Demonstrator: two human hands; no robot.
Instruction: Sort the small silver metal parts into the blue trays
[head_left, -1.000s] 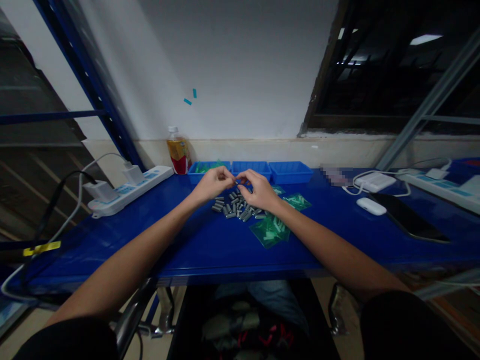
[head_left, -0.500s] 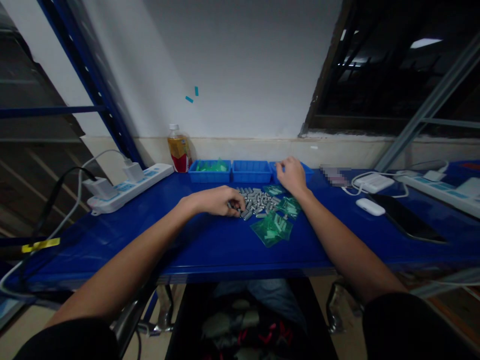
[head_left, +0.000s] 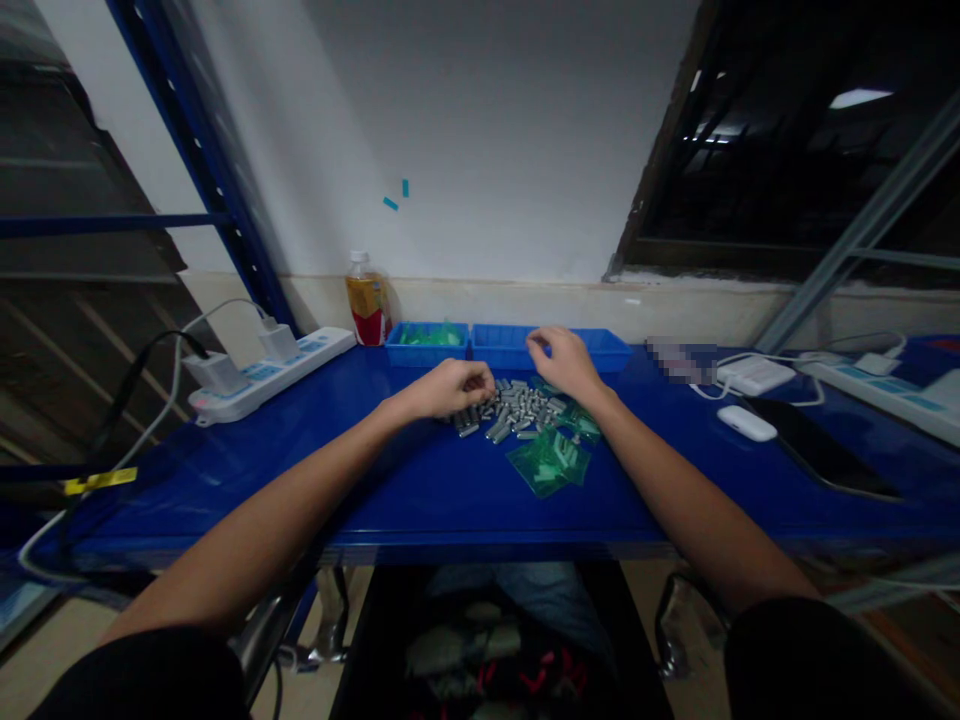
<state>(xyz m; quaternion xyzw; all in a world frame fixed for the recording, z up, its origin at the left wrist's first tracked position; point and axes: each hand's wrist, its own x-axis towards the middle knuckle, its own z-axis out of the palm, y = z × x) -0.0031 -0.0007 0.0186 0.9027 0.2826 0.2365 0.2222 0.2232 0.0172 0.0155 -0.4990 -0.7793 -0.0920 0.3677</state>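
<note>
A pile of small silver metal cylinders (head_left: 519,408) lies on the blue table (head_left: 420,490). At the pile's left edge is my left hand (head_left: 450,388), raised a little, its thumb and fingers pinched together; anything in them is too small to make out. Over the back of the pile, in front of the blue bins, my right hand (head_left: 566,360) has curled fingers with the thumb near the index finger. Whether it grips a small part does not show. Green plastic bags (head_left: 547,465) with pieces in or under them lie to the right and in front of the pile.
Along the wall stand a blue bin with green bags (head_left: 427,355), a middle blue bin (head_left: 495,355) and a right blue bin (head_left: 613,352). A drink bottle (head_left: 368,305) and a power strip (head_left: 300,365) are left; a phone (head_left: 821,450) and white case (head_left: 746,423) are right.
My right hand has come back from the right bin, leftward toward the pile. My left hand has lifted slightly off the cylinders, showing more of them. The view has shifted slightly.
</note>
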